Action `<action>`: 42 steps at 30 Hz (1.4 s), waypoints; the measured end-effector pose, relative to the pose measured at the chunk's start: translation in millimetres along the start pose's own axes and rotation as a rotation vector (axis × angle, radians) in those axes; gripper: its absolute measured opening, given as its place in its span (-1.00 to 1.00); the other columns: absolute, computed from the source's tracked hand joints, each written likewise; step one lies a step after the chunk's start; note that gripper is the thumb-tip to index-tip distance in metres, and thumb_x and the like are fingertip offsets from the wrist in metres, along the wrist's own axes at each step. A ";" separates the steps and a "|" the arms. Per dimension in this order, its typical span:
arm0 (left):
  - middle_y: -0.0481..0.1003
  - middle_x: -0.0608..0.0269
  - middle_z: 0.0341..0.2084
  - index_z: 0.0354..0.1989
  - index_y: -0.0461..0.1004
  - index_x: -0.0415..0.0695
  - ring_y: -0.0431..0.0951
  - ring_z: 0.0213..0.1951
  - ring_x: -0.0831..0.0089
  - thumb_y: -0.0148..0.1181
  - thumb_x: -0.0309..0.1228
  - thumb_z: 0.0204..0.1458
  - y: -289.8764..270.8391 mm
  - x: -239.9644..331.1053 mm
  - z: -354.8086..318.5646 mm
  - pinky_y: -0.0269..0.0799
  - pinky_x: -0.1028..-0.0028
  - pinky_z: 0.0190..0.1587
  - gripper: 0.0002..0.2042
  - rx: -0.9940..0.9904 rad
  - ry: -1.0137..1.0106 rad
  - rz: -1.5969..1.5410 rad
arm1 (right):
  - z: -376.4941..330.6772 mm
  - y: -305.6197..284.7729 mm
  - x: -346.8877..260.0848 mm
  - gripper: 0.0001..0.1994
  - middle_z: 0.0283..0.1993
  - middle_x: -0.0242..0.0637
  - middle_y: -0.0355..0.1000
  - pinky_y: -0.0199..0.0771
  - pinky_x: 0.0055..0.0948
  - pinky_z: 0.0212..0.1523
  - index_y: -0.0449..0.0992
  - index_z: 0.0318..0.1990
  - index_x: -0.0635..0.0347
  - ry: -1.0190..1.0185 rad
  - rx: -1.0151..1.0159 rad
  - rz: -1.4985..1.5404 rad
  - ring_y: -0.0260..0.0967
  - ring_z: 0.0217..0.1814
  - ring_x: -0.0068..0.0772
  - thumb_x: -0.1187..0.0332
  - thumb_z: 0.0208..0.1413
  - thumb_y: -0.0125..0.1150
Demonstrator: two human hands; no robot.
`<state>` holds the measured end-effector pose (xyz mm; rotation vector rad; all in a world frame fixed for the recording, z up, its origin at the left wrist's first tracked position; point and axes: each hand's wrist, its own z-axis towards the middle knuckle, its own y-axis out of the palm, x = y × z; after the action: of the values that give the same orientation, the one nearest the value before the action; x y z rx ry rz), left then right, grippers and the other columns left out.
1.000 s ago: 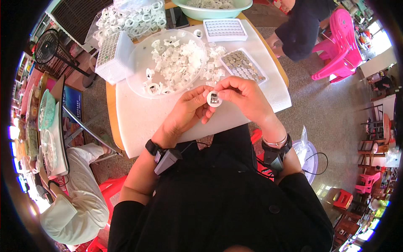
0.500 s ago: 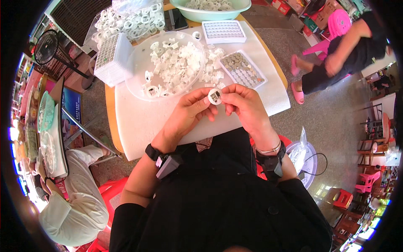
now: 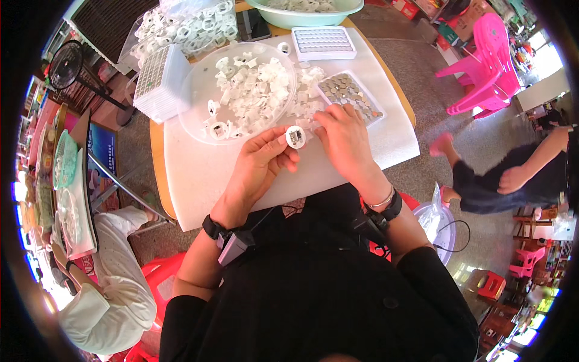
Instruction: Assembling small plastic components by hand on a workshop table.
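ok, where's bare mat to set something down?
Front left: white mat bordered by the round tray, left hand and mat's left edge. Right: mat between the disc tray, right hand and mat's right edge. Crowded: between round and disc trays, packed with loose white parts; back left, tray stack.

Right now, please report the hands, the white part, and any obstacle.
Left hand pinching round white part. Right hand off it, near disc tray, grip unclear. Nothing covering the part's face.

Gry flr (image 3: 416, 78) (speckled), pink chr (image 3: 493, 45).
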<state>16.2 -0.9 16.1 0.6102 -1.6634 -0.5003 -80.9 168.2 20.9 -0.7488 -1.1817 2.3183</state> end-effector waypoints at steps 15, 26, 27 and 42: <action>0.49 0.17 -0.28 0.02 0.35 -0.39 0.51 -0.37 0.49 -0.02 -0.44 0.21 -4.1 -0.2 -0.1 0.46 0.55 -0.34 -0.71 -0.042 -0.024 -0.040 | -0.2 -32.4 2.9 -0.88 -0.40 -0.16 0.46 0.41 -0.36 -0.31 0.54 -0.32 0.29 0.165 -0.352 0.356 0.48 -0.32 -0.21 0.50 0.06 0.06; 0.49 0.15 -0.27 0.02 0.35 -0.40 0.50 -0.37 0.49 -0.03 -0.45 0.22 -4.9 -4.4 0.6 0.45 0.54 -0.35 -0.71 -0.033 0.008 -0.057 | -17.0 -21.5 14.5 -0.78 -0.18 -0.20 0.44 0.42 -0.39 -0.25 0.51 -0.24 0.27 -0.229 -0.146 0.333 0.41 -0.25 -0.22 0.69 -0.03 0.02; 0.49 0.15 -0.27 0.02 0.35 -0.40 0.50 -0.37 0.49 -0.03 -0.45 0.22 -5.9 -4.6 0.6 0.45 0.54 -0.35 -0.71 -0.031 0.007 -0.058 | -18.2 -22.9 14.5 -0.78 -0.18 -0.20 0.44 0.42 -0.39 -0.25 0.51 -0.24 0.27 -0.229 -0.148 0.336 0.41 -0.25 -0.22 0.69 -0.03 0.02; 0.49 0.14 -0.25 0.03 0.35 -0.39 0.50 -0.35 0.48 -0.03 -0.45 0.22 -7.7 -4.4 0.9 0.46 0.53 -0.34 -0.71 -0.053 0.016 -0.056 | -34.1 -19.9 5.8 -0.89 -0.36 -0.20 0.40 0.43 -0.30 -0.30 0.51 -0.31 0.23 0.024 -0.104 0.378 0.40 -0.30 -0.12 0.54 -0.05 0.17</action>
<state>16.8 -4.0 7.8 0.6223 -1.6163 -0.5767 -61.1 202.8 19.1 -1.1179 -1.2464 2.5509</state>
